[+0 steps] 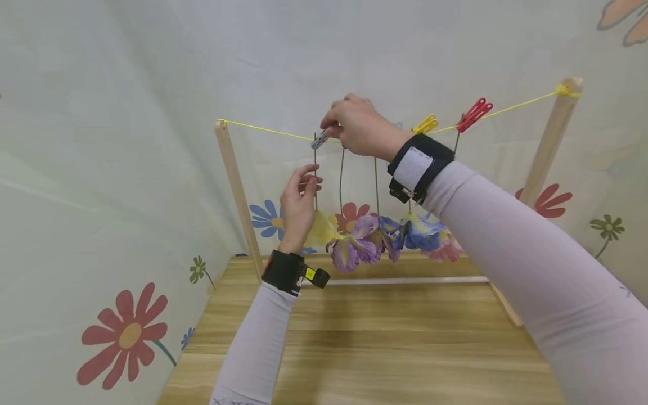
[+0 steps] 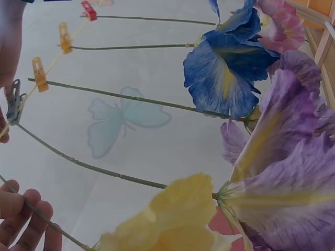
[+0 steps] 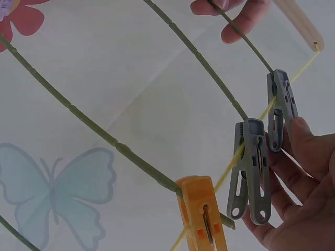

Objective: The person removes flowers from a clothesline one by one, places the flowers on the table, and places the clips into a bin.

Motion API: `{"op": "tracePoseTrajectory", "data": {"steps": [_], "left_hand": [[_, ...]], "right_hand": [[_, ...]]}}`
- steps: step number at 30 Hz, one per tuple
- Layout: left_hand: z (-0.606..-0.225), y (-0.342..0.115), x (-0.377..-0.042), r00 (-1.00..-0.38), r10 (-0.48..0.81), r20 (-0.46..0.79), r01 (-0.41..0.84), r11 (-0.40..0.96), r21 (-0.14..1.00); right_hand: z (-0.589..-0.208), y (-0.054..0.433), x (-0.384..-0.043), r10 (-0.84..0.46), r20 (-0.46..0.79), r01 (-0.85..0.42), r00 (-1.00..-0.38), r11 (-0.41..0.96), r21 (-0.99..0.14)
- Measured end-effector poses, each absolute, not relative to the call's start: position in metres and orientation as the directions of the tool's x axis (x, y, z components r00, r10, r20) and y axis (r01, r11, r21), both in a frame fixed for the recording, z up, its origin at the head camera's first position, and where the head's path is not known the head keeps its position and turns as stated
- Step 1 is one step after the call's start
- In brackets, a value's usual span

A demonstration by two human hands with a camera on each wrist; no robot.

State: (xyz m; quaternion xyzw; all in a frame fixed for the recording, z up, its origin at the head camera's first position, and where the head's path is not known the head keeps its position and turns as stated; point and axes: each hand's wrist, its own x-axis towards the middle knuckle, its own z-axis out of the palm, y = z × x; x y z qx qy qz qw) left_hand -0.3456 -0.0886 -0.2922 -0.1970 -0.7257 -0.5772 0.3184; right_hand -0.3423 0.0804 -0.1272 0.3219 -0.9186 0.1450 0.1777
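Step in hand, judged from the placement of both hands: securing the stem of the yellow flower to the yellow line with a grey clip. The flower hangs head down near the line's left end, beside the left post and above the far edge of the tabletop. The left hand pinches the stem below the line, between thumb and fingers. The right hand grips the clip's handles; the clip's nose meets the stem at the line.

Next move: verify that the clip takes both stem and line, then release the handles before the stem. An unsupported stem may slip.

Visibility: in the head view, the right hand covers the second grey clip, seen in the right wrist view. Full closure of the held clip's nose cannot be confirmed. The left wrist view cuts off the yellow flower at its bottom edge. Only part of the pink flower shows, behind the blue flower.
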Motion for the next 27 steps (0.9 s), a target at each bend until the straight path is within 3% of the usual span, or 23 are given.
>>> {"op": "tracePoseTrajectory", "data": {"steps": [16, 27], "left_hand": [[-0.282, -0.087, -0.341, -0.687, -0.115, 0.717, 0.688, 0.212, 0.694], [-0.284, -0.088, -0.342, -0.692, -0.123, 0.711, 0.679, 0.221, 0.700]], "right_hand": [[-0.134, 0.080, -0.346, -0.426, 0.610, -0.672, -0.668, 0.697, -0.249], [-0.135, 0.088, -0.346, -0.370, 0.670, -0.685, -0.643, 0.670, -0.287]]}}
